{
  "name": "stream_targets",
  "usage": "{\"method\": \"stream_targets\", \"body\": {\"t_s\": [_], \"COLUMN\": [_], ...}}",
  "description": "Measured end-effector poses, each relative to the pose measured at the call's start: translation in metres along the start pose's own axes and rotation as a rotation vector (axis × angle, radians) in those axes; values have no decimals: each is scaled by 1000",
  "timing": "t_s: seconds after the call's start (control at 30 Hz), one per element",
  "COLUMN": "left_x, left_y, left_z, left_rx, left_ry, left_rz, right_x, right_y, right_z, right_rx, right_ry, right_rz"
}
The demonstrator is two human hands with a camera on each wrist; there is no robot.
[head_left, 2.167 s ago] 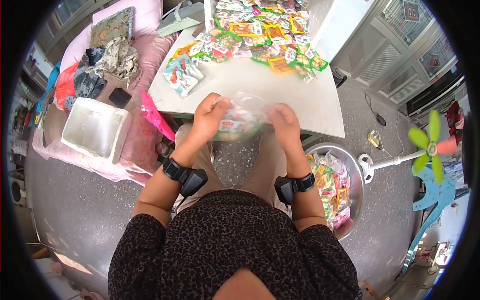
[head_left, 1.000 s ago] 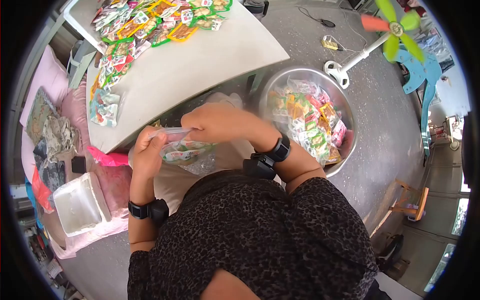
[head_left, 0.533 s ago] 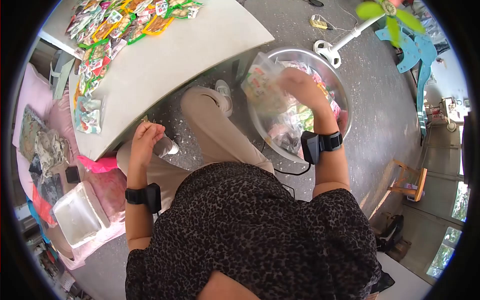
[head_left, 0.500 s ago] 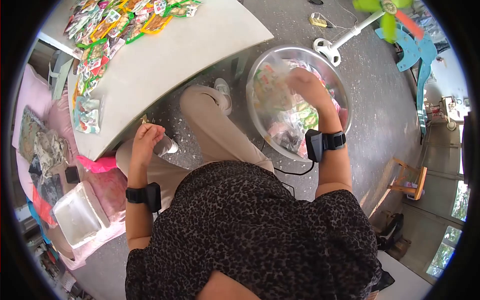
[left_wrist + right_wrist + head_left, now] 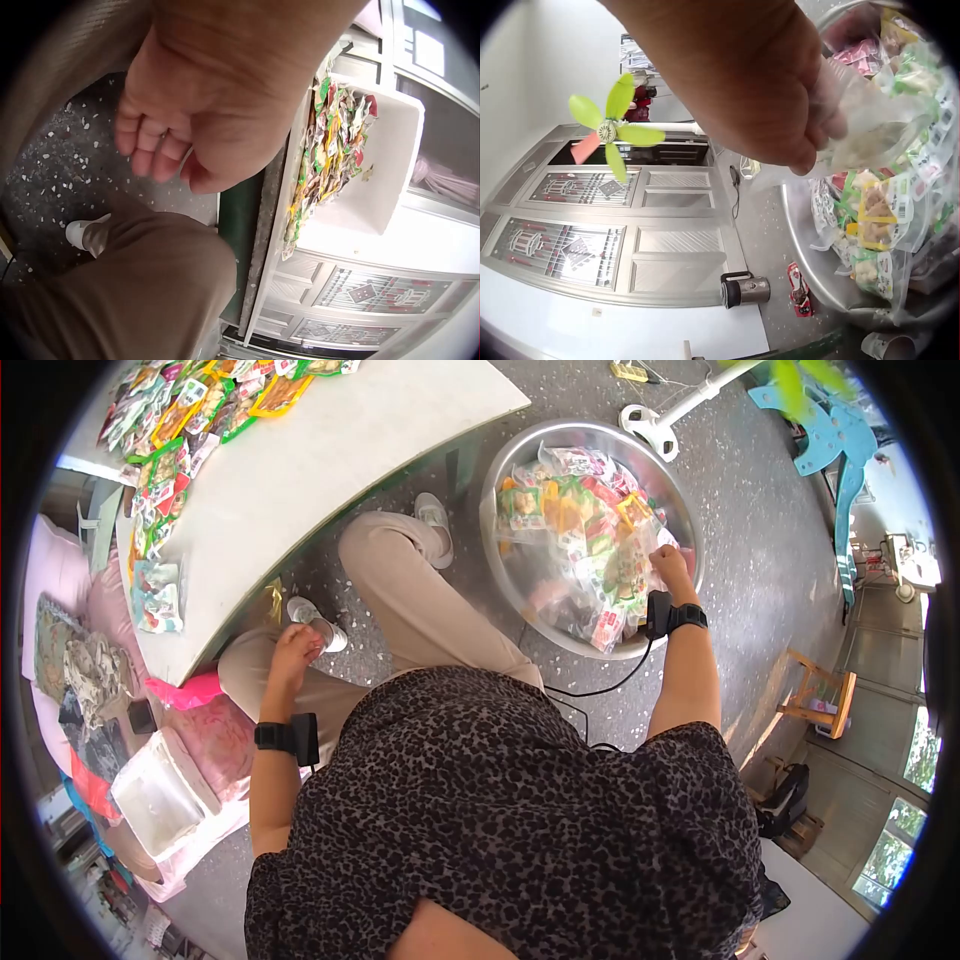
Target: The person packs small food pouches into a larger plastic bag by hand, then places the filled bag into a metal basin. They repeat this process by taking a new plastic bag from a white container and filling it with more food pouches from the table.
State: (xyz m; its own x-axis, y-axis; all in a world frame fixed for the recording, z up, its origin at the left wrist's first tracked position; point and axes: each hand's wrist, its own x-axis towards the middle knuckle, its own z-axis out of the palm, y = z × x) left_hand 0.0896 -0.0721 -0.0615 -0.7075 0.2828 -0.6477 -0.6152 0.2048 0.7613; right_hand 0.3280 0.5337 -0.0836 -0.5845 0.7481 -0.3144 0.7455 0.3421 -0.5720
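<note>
- Gripped a clear plastic bag [image 5: 885, 124] in the curled fingers of the right hand [image 5: 672, 568], right of centre in the head view, over the right side of a round steel basin [image 5: 512, 575].
- Saw the bag best at the upper right of the right wrist view (could not make out its contents clearly).
- Held the left hand [image 5: 299, 645] left of centre in the head view, fingers loosely bent, near a beige trouser leg [image 5: 400, 580].
- Found sealed food packets [image 5: 565, 510] heaped inside the basin, upper right, some edged in yellow or green.
- Spotted a packet pile [image 5: 190, 405] on a white table [image 5: 330, 470] at the upper left, plus a blue-and-white packet [image 5: 158, 598] near the table's lower left edge.
- Noticed a white foam box [image 5: 160, 800] at the lower left.
</note>
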Motion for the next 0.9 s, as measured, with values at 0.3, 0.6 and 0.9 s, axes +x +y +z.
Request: {"method": "stream_targets", "body": {"t_s": [0.3, 0.6, 0.9], "left_x": [2, 3, -12], "left_y": [-1, -6, -6], "left_z": [1, -6, -10], "left_rx": [45, 25, -46], "left_ry": [9, 6, 18], "left_rz": [-14, -20, 111], "right_x": [-5, -39, -48], "right_y": [10, 23, -135], "right_z": [42, 208, 176], "right_rx": [-494, -468, -104], "right_ry": [247, -508, -276], "right_rz": [-243, -444, -628]}}
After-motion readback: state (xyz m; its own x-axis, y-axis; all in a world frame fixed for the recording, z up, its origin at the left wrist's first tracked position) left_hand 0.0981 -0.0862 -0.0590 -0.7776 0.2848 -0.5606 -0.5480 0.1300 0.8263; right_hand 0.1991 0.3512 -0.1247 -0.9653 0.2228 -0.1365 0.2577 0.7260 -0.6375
